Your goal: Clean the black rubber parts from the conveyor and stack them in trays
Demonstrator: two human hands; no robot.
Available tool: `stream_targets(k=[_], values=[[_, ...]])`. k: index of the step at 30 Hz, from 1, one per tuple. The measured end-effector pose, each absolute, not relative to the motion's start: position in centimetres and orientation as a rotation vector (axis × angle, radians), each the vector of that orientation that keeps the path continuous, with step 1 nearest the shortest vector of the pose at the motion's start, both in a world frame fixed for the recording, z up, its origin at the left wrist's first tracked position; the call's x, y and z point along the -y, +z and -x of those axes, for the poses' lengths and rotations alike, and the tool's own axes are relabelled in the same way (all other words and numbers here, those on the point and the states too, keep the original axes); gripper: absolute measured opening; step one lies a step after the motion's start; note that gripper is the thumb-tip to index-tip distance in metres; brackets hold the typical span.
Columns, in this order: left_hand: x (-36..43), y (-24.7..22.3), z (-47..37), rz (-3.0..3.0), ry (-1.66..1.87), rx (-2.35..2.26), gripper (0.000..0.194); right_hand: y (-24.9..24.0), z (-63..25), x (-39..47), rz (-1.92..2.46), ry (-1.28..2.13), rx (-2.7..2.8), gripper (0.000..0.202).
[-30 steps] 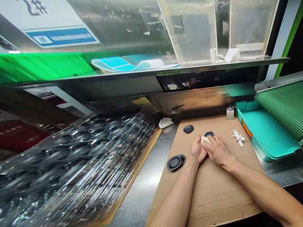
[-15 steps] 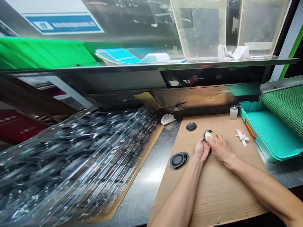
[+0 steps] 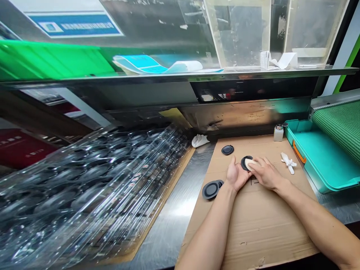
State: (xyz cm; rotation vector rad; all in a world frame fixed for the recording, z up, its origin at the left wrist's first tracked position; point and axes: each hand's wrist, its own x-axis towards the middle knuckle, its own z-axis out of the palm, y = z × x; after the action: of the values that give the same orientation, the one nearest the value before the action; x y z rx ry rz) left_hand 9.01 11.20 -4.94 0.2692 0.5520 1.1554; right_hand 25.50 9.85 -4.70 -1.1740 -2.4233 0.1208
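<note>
A dark, round-edged disc [image 3: 243, 163] is between my hands over the cardboard. My right hand [image 3: 266, 174] is closed on a cream pad [image 3: 249, 164], which lies against the disc's face. Palm up, my left hand [image 3: 237, 176] has its thumb spread away and its fingers stretched under the disc's near edge. Whether those fingers bear the disc I cannot tell, since my right hand partly covers them. To the left lies a small overlapping pile of similar dark discs [image 3: 211, 190]. Another single dark disc [image 3: 227, 150] lies farther back.
Clear plastic trays [image 3: 92, 183] with rounded dark pockets cover the left side. On the cardboard [image 3: 253, 228] are a white crumpled cloth [image 3: 288, 163] and a small bottle [image 3: 278, 133]. A teal bin [image 3: 332, 157] and green conveyor belt [image 3: 340, 123] flank the right; a metal shelf [image 3: 239, 74] crosses above.
My left thumb has opened away from the disc, and the left palm has turned up. My right hand has shifted slightly right with the pad, showing more of the disc's dark face.
</note>
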Motion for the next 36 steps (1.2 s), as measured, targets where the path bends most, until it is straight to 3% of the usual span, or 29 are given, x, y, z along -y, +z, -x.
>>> stream_targets(k=[5, 12, 21, 30, 36], values=[[-11.4, -5.3, -10.6, -0.230, 1.287, -0.630, 0.030, -5.4, -24.6, -10.4, 1.411, 0.419, 1.961, 0.053], [-10.6, -5.5, -12.0, -0.246, 1.233, -0.506, 0.044, -5.0, -21.7, -9.5, 1.525, 0.365, 1.864, 0.023], [-10.3, -5.5, -12.7, -0.261, 1.298, -0.523, 0.042, -3.4, -21.8, -9.3, 1.735, 0.258, 1.928, 0.029], [-10.0, -5.8, -13.5, -0.325, 1.419, -0.571, 0.032, -4.5, -22.2, -10.2, 1.454, 0.441, 1.675, 0.026], [-9.8, -5.3, -14.2, -0.263, 1.419, -0.490, 0.037, -5.3, -22.2, -9.6, 1.376, 0.486, 1.589, 0.027]])
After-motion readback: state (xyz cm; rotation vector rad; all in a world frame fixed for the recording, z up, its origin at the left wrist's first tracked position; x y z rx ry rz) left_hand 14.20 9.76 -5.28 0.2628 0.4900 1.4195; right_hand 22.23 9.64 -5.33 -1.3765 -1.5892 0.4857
